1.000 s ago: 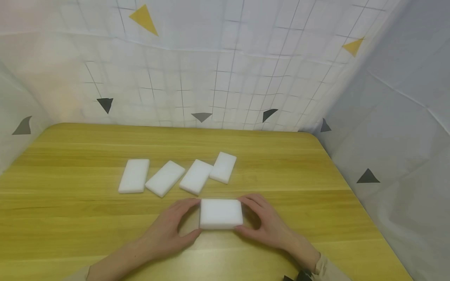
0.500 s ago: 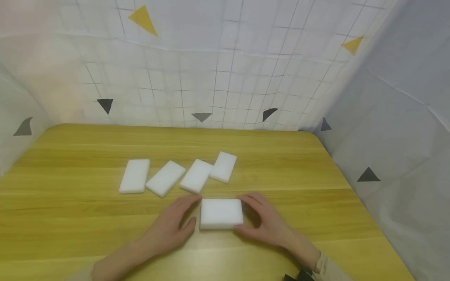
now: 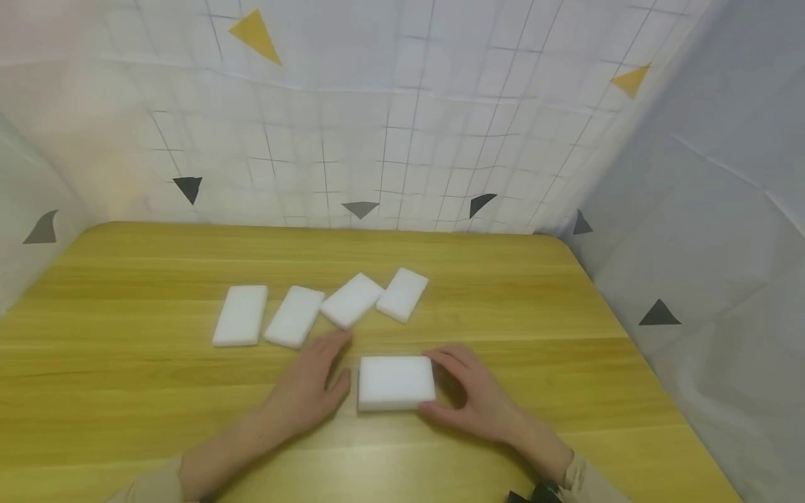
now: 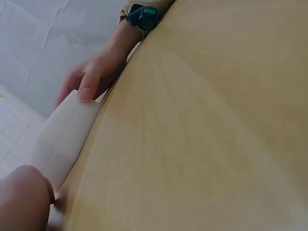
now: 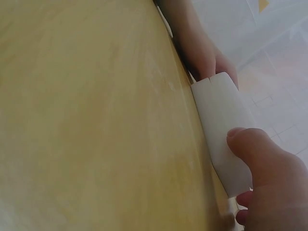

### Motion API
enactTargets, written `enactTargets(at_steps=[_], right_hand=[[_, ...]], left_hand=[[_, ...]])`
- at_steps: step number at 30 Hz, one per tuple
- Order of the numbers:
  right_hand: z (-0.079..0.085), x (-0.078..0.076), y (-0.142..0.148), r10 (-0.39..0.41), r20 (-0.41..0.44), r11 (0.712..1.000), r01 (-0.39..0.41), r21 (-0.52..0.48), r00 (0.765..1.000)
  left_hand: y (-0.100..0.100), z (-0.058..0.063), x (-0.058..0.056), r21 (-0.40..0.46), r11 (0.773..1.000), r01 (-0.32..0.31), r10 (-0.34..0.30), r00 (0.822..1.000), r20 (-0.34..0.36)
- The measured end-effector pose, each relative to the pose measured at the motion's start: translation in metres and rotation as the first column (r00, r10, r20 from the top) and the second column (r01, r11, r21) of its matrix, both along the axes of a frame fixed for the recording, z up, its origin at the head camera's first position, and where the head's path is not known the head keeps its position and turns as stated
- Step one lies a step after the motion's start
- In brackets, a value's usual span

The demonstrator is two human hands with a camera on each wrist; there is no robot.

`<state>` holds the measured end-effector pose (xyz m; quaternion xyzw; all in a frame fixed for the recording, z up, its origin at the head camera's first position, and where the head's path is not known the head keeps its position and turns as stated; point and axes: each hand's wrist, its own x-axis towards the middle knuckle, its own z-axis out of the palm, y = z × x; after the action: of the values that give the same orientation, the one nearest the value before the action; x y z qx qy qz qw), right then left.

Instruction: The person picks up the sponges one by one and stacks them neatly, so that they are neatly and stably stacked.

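A white sponge block (image 3: pixel 396 383) lies crosswise on the table in front of me. My right hand (image 3: pixel 474 399) holds its right end, thumb at the near corner and fingers at the far one; the right wrist view shows the thumb (image 5: pixel 243 139) pressed on the block's side. Off the block's left end is my left hand (image 3: pixel 312 388), its thumb apart from the block. The left fingertips reach the near corner of a tilted white sponge (image 3: pixel 352 300) in the row behind. Beside that one lie a left neighbour sponge (image 3: pixel 294 316) and a right neighbour sponge (image 3: pixel 402 295).
Another white sponge (image 3: pixel 241 316) ends the row at the left. All rest on a yellow wood-grain table (image 3: pixel 566 391). A white gridded cloth (image 3: pixel 352 140) hangs behind the table's far edge, and a grey cloth (image 3: pixel 711 230) stands along the right side.
My left hand has left the block's left end and moved away from me toward the row. The row's three right-hand sponges have turned and shifted. The right hand stays put.
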<state>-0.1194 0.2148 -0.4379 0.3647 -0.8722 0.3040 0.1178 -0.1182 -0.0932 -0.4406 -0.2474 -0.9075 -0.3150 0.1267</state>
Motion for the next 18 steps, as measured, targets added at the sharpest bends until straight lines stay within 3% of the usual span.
enactTargets(at_steps=[8, 18], right_hand=[[0.001, 0.001, 0.000, -0.012, -0.002, 1.000, 0.012, 0.016, 1.000], [-0.001, 0.001, 0.000, -0.019, 0.007, 1.000, 0.019, 0.018, 1.000]], left_hand=[[0.003, -0.001, -0.011, -0.023, 0.999, -0.041, 0.041, 0.999, -0.009], [0.010, -0.001, -0.023, -0.115, 0.983, -0.140, 0.136, 0.990, -0.043]])
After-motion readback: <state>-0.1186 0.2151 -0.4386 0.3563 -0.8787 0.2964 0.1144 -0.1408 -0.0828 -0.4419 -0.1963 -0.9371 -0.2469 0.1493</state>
